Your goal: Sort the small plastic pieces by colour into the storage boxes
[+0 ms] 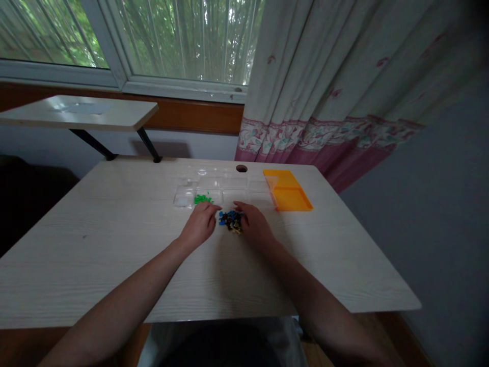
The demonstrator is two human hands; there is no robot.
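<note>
A small heap of mixed pieces (231,220), blue, dark brown and pale yellow, lies on the table between my hands. My left hand (199,223) is at the heap's left side, its fingers curled inward; whatever they may hold is too small to make out. On the right, my right hand (256,224) reaches over the heap's edge with index finger and thumb apart, covering some pieces. Just beyond the hands lies a clear plastic tray (235,196) with compartments. Green pieces (202,198) sit in one front compartment, partly behind my left hand. The compartment at the left end holds something whitish.
An orange tray or lid (293,199) lies at the clear tray's right end, partly under or against it. Behind is a round cable hole (241,168) in the tabletop (126,255). A raised shelf (114,114) stands at back left; a curtain (305,102) hangs behind.
</note>
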